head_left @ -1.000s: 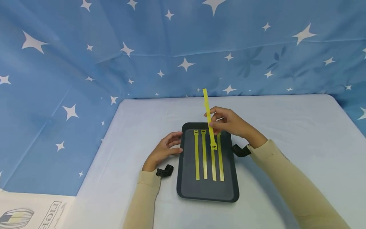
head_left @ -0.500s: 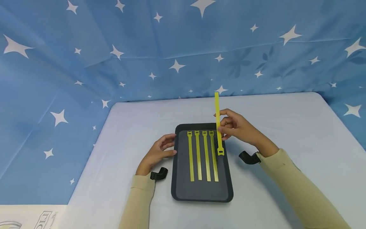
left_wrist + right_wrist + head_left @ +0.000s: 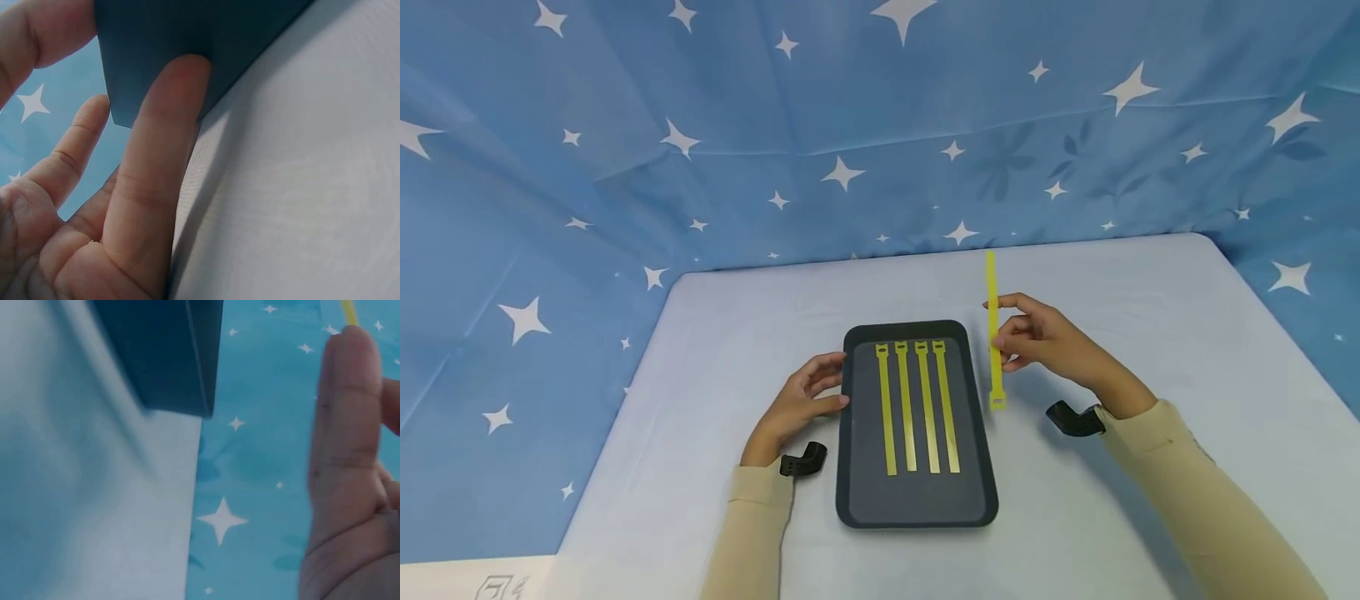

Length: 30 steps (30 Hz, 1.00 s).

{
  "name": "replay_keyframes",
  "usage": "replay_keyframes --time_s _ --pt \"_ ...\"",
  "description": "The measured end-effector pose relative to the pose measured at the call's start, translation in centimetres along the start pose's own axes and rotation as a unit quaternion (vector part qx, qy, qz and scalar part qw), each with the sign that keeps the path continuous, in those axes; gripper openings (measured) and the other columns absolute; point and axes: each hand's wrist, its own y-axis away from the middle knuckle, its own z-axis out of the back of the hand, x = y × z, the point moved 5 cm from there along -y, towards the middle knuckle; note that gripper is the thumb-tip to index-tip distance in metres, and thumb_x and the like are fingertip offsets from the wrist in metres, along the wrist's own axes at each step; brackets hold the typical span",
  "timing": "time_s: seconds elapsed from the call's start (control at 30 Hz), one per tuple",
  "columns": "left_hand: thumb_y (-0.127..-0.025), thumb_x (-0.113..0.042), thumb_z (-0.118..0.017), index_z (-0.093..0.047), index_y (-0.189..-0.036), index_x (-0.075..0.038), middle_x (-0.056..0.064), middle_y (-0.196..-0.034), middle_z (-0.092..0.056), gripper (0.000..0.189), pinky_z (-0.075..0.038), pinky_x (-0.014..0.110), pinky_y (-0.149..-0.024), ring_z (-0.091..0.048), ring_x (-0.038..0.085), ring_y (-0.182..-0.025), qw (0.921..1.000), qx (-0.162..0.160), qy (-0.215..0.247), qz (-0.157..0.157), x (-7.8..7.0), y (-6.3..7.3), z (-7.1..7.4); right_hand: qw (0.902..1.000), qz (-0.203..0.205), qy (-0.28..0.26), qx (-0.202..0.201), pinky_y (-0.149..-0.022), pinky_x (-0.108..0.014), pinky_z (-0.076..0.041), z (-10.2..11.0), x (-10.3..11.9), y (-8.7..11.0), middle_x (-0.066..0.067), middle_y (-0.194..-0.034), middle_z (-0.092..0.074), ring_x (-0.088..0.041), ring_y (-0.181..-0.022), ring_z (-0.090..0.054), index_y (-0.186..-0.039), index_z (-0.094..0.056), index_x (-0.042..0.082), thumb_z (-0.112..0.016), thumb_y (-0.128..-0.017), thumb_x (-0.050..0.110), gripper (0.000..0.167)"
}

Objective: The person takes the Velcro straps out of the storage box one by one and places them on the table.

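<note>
A dark grey tray lies on the white table with several yellow straps laid side by side in it, slotted heads at the far end. Just off the tray's right side, my right hand pinches another yellow strap, held upright with its slotted head down. In the right wrist view only a bit of that strap shows above the thumb. My left hand touches the tray's left side with fingers spread; the left wrist view shows its thumb against the tray wall.
A white cloth covers the table, and a blue star-print curtain hangs along its back and left. Printed cream material shows at the lower left. Each wrist wears a black band device, left and right.
My right hand has carried the strap rightward from above the tray to beyond its right edge. The view has shifted to the right; my left hand stays at the tray's side.
</note>
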Motion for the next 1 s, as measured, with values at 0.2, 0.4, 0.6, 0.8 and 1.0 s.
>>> replay_keyframes --time_s 0.2,0.4,0.6,0.8,1.0 --pt "-0.096 0.0 -0.075 -0.04 -0.161 0.006 0.032 -0.159 -0.045 0.074 -0.059 0.029 -0.093 -0.053 0.041 -0.141 1.0 -0.001 0.007 -0.004 0.0 0.0 0.2 0.9975 -0.068 -0.006 0.021 -0.08 -0.033 -0.064 0.3 -1.8 0.5 -0.012 -0.1 -0.07 -0.018 -0.085 -0.071 -0.16 -0.026 -0.012 -0.058 -0.109 -0.001 0.06" --pt "-0.095 0.002 -0.074 -0.04 -0.161 0.007 0.032 -0.158 -0.046 0.074 -0.06 0.029 -0.091 -0.054 0.04 -0.141 0.9999 0.0 0.01 -0.004 -0.1 0.0 0.0 0.9945 -0.097 -0.006 0.039 -0.081 -0.034 -0.065 0.2 -3.6 0.6 -0.013 -0.102 -0.069 -0.018 -0.086 -0.072 -0.161 -0.023 -0.013 -0.058 -0.108 -0.003 0.065" --pt "-0.094 0.002 -0.075 -0.04 -0.16 0.007 0.033 -0.158 -0.046 0.075 -0.059 0.028 -0.093 -0.051 0.045 -0.142 0.9999 0.001 0.01 -0.009 -0.2 0.0 -0.1 0.9902 -0.132 -0.021 0.043 -0.079 -0.034 -0.065 -0.1 -5.1 0.8 -0.013 -0.098 -0.067 -0.017 -0.083 -0.075 -0.16 -0.023 -0.014 -0.064 -0.103 -0.006 0.071" --pt "-0.094 0.003 -0.074 -0.04 -0.16 0.008 0.033 -0.158 -0.045 0.075 -0.058 0.027 -0.093 -0.052 0.044 -0.141 0.9999 -0.002 0.012 -0.007 -0.2 0.0 -0.1 0.9853 -0.164 -0.009 0.046 -0.075 -0.032 -0.065 -0.3 -6.0 1.0 -0.012 -0.095 -0.066 -0.017 -0.078 -0.074 -0.159 -0.026 -0.014 -0.069 -0.102 -0.005 0.072" --pt "-0.094 0.003 -0.074 -0.04 -0.16 0.008 0.033 -0.158 -0.044 0.074 -0.058 0.026 -0.092 -0.052 0.044 -0.142 0.9999 -0.003 0.008 -0.008 -0.2 -0.1 -0.1 0.9832 -0.176 0.028 0.04 -0.073 -0.03 -0.064 -0.5 -6.4 1.2 -0.011 -0.095 -0.065 -0.018 -0.079 -0.074 -0.157 -0.029 -0.015 -0.072 -0.1 -0.003 0.072"
